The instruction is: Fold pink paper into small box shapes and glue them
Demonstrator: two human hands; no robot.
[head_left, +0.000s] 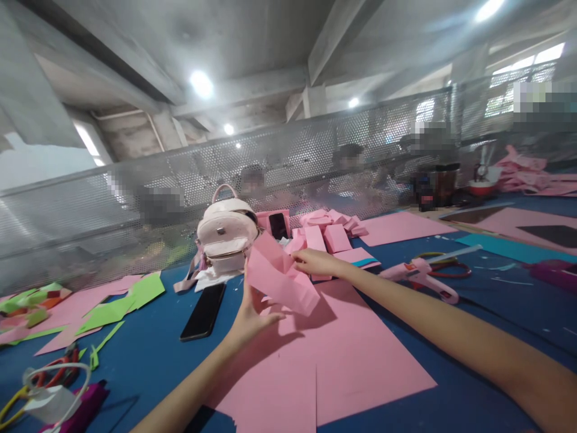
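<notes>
A folded piece of pink paper (283,276), bent into an open, angular shape, is raised over the table in front of me. My left hand (252,316) supports it from the left, its fingers partly behind the paper and its thumb stretched out below. On the far right side, my right hand (313,263) has its fingers closed at the paper's upper edge; the fingertips are partly hidden. Large flat pink sheets (347,355) lie underneath, some overlapping. Behind my right hand is a pile of folded pink paper pieces (336,237).
Left of my hands lies a black phone (204,313), with a pale backpack (228,231) behind it. A pink glue gun (421,276) and scissors (451,266) are on the right. Green paper (112,310) and a white plug (51,403) occupy the left side. A perforated metal screen (288,159) stands behind.
</notes>
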